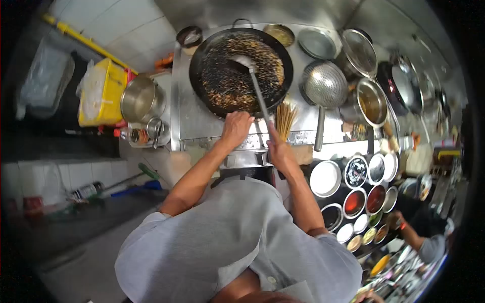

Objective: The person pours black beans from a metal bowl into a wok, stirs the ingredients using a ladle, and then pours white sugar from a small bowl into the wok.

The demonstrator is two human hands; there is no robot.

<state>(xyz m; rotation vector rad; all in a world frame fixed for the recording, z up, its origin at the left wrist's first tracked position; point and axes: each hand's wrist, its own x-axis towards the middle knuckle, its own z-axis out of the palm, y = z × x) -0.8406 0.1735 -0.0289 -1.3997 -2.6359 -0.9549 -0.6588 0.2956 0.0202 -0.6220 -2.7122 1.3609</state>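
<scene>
My left hand is closed at the near edge of a large black wok; the part it grips is hidden under the fingers. Dark, browned bits of food are spread over the inside of the wok. My right hand wraps around the long handle of a ladle, whose metal head rests among the food near the wok's middle. A bamboo wok brush stands just beyond my right hand, beside the wok.
A perforated strainer lies right of the wok, near a pot of brownish liquid. Bowls of sauces line the right side. To the left are a steel pot and a yellow bin. Another person's arm reaches in at right.
</scene>
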